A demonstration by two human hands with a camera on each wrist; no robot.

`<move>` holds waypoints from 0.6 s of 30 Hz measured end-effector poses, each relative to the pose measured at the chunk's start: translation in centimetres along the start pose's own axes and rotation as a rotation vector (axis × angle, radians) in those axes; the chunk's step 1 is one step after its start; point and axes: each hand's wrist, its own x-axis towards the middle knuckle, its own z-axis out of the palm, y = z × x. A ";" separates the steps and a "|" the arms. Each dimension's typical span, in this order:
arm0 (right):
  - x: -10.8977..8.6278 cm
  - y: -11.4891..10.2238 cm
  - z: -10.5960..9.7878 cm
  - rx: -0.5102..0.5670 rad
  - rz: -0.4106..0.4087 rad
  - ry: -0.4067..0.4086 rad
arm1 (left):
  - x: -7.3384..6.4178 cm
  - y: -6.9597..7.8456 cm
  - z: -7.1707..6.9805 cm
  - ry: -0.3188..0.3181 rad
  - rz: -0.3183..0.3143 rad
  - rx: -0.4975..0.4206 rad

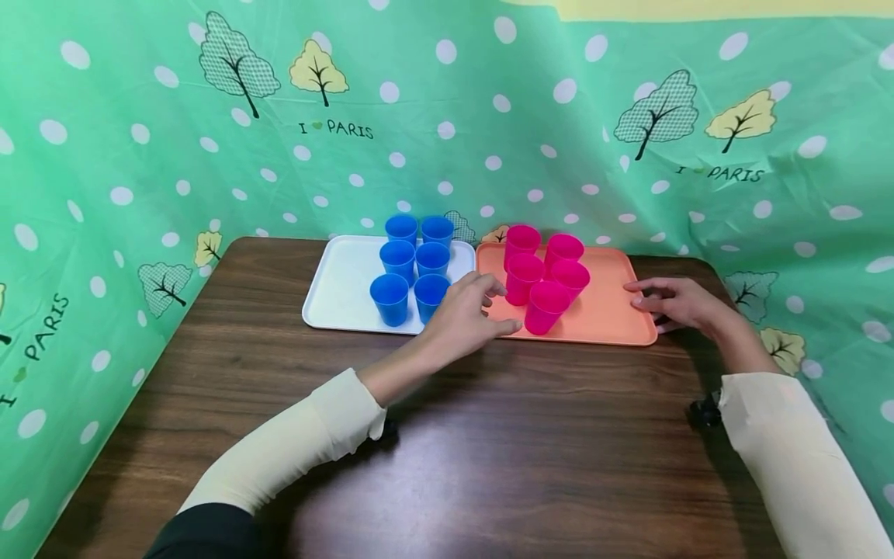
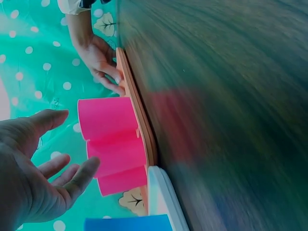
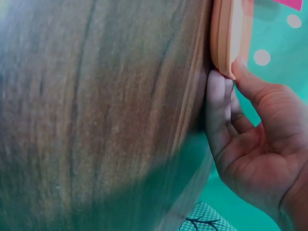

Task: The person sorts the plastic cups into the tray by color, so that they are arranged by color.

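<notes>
Several pink cups (image 1: 524, 281) stand upright in a cluster on the left part of an orange tray (image 1: 611, 299). My left hand (image 1: 462, 320) hovers beside the nearest pink cup (image 1: 546, 309), its thumb and fingers spread apart and holding nothing. In the left wrist view a gap shows between that hand (image 2: 41, 168) and the pink cups (image 2: 108, 118). At the tray's right end, my right hand (image 1: 673, 303) pinches the rim. The right wrist view shows its thumb on the orange tray's edge (image 3: 224, 43) and the other fingers below it.
A white tray (image 1: 338, 291) adjoins the orange one on the left. Several upright blue cups (image 1: 389, 299) stand on it in two columns, one partly behind my left hand. The trays lie at the back of a dark wooden table (image 1: 489, 450), before a green patterned cloth (image 1: 447, 93).
</notes>
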 end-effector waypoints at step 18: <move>-2.8 -0.2 0.9 -0.069 -0.122 0.320 | -2.5 -2.6 -6.4 0.117 0.072 0.024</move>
